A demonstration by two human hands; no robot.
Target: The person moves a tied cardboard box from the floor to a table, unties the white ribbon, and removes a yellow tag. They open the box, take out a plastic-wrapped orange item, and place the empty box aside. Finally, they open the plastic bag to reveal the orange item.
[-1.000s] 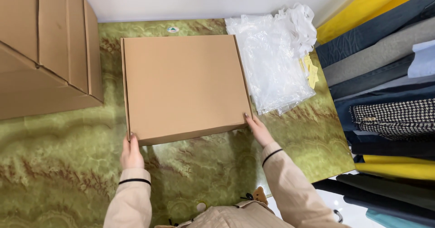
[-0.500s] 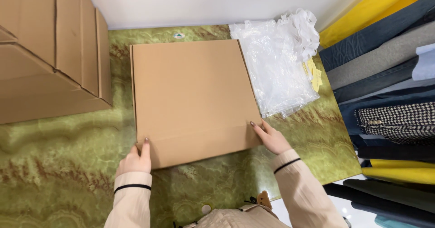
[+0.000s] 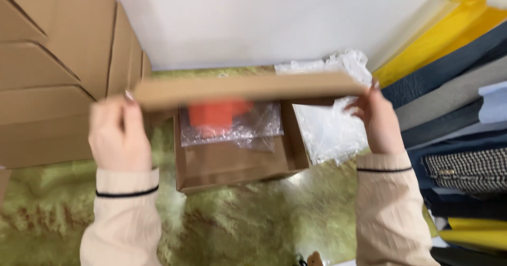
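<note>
Cardboard lid (image 3: 248,89) between left hand (image 3: 119,134), right hand (image 3: 376,120)

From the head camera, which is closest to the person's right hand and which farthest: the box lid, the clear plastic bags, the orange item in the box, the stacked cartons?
1. Box lid: its right end is held in the right hand.
2. Clear plastic bags: just left of that hand, on the green cover.
3. Orange item: inside the open box, under clear wrap, mid-frame.
4. Stacked cartons: far left, beyond the left hand.

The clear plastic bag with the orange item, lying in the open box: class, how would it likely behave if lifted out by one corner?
The clear plastic bag looks thin and wrinkled, so it would probably sag and be floppy. Its glossy film may be slippery. The orange item inside would likely slide toward the low end.
</note>
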